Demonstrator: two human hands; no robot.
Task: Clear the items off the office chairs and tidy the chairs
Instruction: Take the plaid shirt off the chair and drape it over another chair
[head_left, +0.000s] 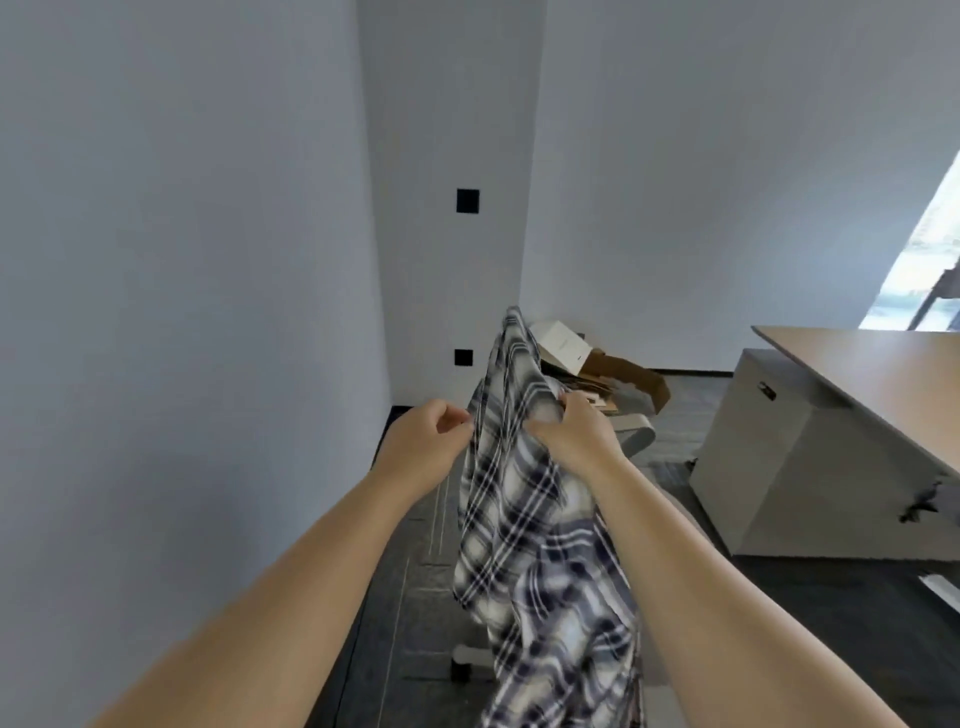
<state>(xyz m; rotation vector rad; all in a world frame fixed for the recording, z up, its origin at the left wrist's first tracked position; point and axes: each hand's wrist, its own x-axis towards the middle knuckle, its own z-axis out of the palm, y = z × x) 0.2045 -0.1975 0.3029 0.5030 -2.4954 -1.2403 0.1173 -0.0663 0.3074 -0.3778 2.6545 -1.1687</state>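
A navy-and-white plaid shirt (524, 519) hangs in front of me, held up in the air by both hands. My left hand (428, 441) pinches its left edge between thumb and fingers. My right hand (571, 436) grips a bunch of the cloth near the top, just right of the left hand. The shirt's lower part drapes down past my right forearm. Behind the shirt shows part of a light grey office chair: an armrest (636, 434) and a caster at its base (465, 657). Its seat is hidden by the cloth.
White walls close in on the left and ahead, with two black wall plates (467, 201). Flattened cardboard and a white box (587, 364) lie in the corner. A wooden desk (883, 374) with a grey cabinet (769, 457) stands at the right. Dark carpet covers the floor.
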